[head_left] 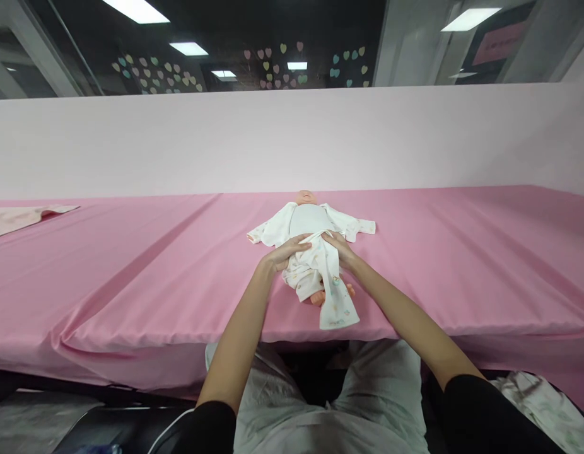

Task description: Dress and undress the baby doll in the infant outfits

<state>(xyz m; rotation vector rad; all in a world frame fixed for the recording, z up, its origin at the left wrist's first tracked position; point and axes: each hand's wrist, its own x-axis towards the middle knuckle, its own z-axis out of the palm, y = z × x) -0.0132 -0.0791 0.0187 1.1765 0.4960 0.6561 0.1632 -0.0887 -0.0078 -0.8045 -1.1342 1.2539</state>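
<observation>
A baby doll [306, 197] lies on its back on the pink-covered table, its head toward the wall. It has on a white long-sleeved baby top [279, 226], sleeves spread to both sides, with a pale grey-white front over the chest. White printed baby pants [337, 296] lie bunched over its lower body. One pant leg is around a leg of the doll; the other hangs flat toward the table's front edge, beside a bare foot. My left hand [289, 250] grips the waistband on one side. On the other side, my right hand [340, 248] pinches it, fingers partly under the cloth.
The pink sheet [145, 277] has folds and drapes over the front edge. A light patterned cloth [22, 217] lies at the far left. Behind the table stands a white wall [292, 139] below dark windows. Another patterned cloth [547, 403] sits low at the right.
</observation>
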